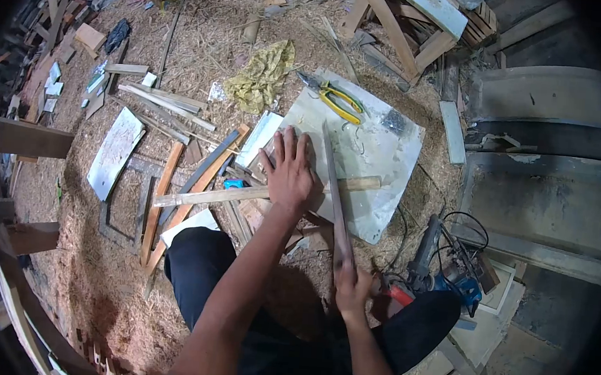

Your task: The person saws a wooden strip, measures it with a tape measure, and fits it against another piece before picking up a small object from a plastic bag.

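Note:
My left hand [291, 176] lies flat with its fingers stretched forward, pressing down across a pale wooden strip [227, 195]. The strip runs sideways under the palm, its right end over a white sheet [393, 159]. Fingers of my right hand [353, 289] are wrapped round the near end of a handsaw [335, 197]. Its long grey blade, seen almost edge-on, points away from me and crosses the strip just right of my left hand. The teeth and the contact with the wood cannot be made out. Yellow-handled pliers [338, 101] lie on the sheet beyond the blade.
Wood shavings cover the floor. Left of the strip lie a blue tape measure [234, 183], several wood slats [164, 195] and a white board [115, 154]. A corded power tool [424, 255] rests by my right knee. A yellow cloth [261, 77] lies ahead.

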`<state>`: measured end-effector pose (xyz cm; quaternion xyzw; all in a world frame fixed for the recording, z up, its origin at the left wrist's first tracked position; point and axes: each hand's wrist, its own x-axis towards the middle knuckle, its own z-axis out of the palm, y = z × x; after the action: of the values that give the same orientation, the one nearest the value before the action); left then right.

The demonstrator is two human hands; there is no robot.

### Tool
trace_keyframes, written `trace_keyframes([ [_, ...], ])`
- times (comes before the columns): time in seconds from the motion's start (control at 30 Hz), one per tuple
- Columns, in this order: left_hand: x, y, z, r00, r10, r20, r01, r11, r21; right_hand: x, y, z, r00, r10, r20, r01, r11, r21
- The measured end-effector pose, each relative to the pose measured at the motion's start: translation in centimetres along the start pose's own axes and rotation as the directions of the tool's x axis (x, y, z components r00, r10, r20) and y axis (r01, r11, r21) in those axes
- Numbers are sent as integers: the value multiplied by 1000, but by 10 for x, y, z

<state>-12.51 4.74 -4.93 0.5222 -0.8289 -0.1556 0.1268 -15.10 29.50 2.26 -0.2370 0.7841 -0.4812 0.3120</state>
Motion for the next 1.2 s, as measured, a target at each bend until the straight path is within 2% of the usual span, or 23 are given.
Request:
trace_keyframes([
  [0.07,1,1,1,1000,-25,-14,25,1000,-7,-46,30,-20,1000,25,8,-25,998,59],
  [0.17,2,2,-1,999,-35,-1,35,999,-6,-40,26,-9,987,150,-52,-150,989,3],
  [0.27,2,1,-2,999,-33,30,33,999,14,-19,33,-16,997,69,-30,-69,997,22],
  [0.3,-2,0,2,991,52,-121,-45,997,54,-22,40,-27,995,96,19,-96,995,24],
  [0.33,-3,-1,1,994,75,-79,-74,997,7,-20,34,-39,997,64,41,-65,998,23],
  [0.4,-3,-4,-5,992,127,-11,-127,988,-85,-23,46,-51,992,92,80,-104,981,161],
  [0.43,-6,-2,-6,977,169,-133,-178,982,-62,-24,47,-46,996,77,38,-82,982,169],
  [0.47,-10,-3,-8,962,260,-80,-266,960,-87,-34,48,-36,997,73,-8,-71,982,175],
  [0.5,-17,-9,-12,938,346,-24,-347,931,-117,-44,42,-27,996,74,-50,-64,982,178],
  [0.53,-18,-14,-16,903,429,17,-422,895,-144,-49,38,-22,996,73,-42,-72,997,21],
  [0.57,-22,-17,-17,871,488,-59,-489,847,-210,-52,31,-18,994,80,-72,-77,996,42],
  [0.6,-23,-20,-19,862,505,-49,-500,828,-252,-53,24,-15,991,88,-100,-81,994,66],
  [0.7,-18,-24,-19,818,573,-46,-544,747,-382,-53,40,-19,990,137,-22,-122,932,342],
  [0.8,-16,-26,-19,791,607,-78,-580,703,-411,-38,42,-24,992,120,30,-123,986,116],
  [0.9,-16,-23,-24,819,572,-44,-529,723,-444,-10,19,-3,996,84,-36,-80,992,99],
  [1.0,-15,-25,-27,776,628,-56,-577,672,-465,-22,27,-8,998,58,21,-60,989,134],
  [1.1,-13,-28,-22,798,598,-73,-546,668,-506,-23,25,3,996,82,21,-84,983,160],
  [1.2,-12,-25,-27,792,608,-61,-559,681,-472,5,-15,7,1000,22,21,-21,998,-66],
])
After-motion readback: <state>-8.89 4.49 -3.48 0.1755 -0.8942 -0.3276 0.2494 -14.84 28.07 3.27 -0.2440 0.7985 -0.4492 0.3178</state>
